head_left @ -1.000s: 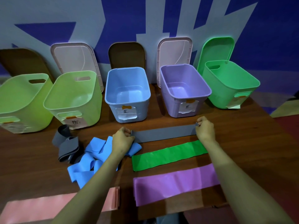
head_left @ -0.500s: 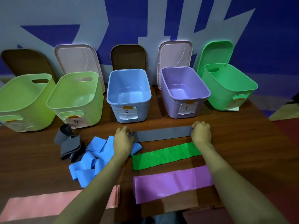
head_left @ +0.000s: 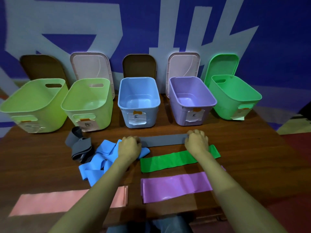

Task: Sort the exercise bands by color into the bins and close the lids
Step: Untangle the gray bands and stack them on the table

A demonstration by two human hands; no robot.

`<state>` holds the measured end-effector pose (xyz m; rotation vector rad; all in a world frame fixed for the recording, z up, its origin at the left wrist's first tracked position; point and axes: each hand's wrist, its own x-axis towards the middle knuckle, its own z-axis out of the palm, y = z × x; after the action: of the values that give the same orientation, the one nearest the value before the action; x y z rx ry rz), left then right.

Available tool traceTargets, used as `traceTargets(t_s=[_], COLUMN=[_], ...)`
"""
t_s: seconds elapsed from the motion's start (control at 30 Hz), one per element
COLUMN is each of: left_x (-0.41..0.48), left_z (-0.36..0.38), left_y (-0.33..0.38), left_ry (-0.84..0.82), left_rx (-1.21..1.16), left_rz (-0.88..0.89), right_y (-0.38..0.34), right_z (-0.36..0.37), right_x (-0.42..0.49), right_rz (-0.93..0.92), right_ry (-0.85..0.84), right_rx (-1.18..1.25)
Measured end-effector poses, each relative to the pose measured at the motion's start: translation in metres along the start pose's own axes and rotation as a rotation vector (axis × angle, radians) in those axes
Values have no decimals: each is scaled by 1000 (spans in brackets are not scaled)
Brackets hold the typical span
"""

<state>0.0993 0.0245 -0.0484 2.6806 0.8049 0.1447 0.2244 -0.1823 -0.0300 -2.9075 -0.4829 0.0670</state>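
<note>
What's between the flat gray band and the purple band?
The green band lies between the flat gray band and purple band, in the head view.

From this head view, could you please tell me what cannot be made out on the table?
Head view:
- Both ends of the grey band: hidden under the curled left hand and right hand.
- Part of the pink band: covered by the left forearm.
- Right end of the purple band: behind the right forearm.
- Writing on the bin labels: too small and blurred to read.

You're gripping the grey band (head_left: 162, 140) at both ends, left hand (head_left: 129, 146) and right hand (head_left: 196, 142), and it's lying flat on the table (head_left: 252, 157) in front of the blue bin (head_left: 151, 118) and purple bin (head_left: 181, 115).
</note>
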Motion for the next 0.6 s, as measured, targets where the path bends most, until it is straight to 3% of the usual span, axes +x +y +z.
traceTargets(t_s=[0.23, 0.6], left_x=[-27, -61], left_z=[-21, -68], left_y=[-15, -118], left_ry=[76, 320], left_rx=[-87, -168], left_rz=[-13, -159], right_y=[-68, -201], right_z=[-6, 9], right_x=[-36, -65], right_rz=[-273, -659], right_ry=[-18, -167], right_rx=[95, 230])
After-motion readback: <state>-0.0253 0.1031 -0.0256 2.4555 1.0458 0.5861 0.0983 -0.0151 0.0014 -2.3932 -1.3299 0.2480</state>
